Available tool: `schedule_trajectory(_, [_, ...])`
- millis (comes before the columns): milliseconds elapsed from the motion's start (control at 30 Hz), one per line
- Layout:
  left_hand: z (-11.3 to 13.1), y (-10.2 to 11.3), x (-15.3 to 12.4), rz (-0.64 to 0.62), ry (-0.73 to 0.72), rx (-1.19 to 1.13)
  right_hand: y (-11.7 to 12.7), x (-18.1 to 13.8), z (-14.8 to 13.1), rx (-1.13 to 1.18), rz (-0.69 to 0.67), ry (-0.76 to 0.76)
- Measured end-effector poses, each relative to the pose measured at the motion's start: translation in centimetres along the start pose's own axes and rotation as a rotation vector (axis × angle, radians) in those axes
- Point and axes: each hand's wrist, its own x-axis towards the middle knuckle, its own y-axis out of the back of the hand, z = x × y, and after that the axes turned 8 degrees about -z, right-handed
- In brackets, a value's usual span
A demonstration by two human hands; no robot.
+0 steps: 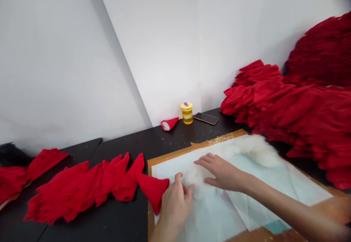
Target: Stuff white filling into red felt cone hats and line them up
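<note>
My left hand (174, 201) grips the open end of a red felt cone (152, 191), fingers curled narrowly around it, at the 7 o'clock edge of the pale paper sheet (274, 187). My right hand (221, 172) lies flat with fingers spread loosely on a tuft of white stuffing (193, 178), touching it just beside the cone. More stuffing (256, 148) sits at 1 o'clock. Finished red cones (82, 185) trail off toward 9 o'clock; a heap of flat red pieces (301, 106) fills 2 o'clock. At 12 o'clock stand a yellow jar (187, 113), a phone (206, 118) and one stuffed cone (169, 124).
</note>
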Motion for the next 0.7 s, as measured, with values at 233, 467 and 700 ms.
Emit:
schedule_trajectory(233, [0.0,-2.3,1.9,0.151,-0.076,-0.553,-2.3,-0.3,-1.3,0.188,0.101,-0.131])
schedule_trajectory(467, [-2.0,-2.1,3.2,0.187,-0.141,-0.806,-0.7,-2.9,0.7,0.308,0.276,-0.262])
schedule_trajectory(700, [-2.3,-1.1,2.5,0.117,-0.147,-0.776,-0.4,-3.5,1.0,0.361,0.2,-0.254])
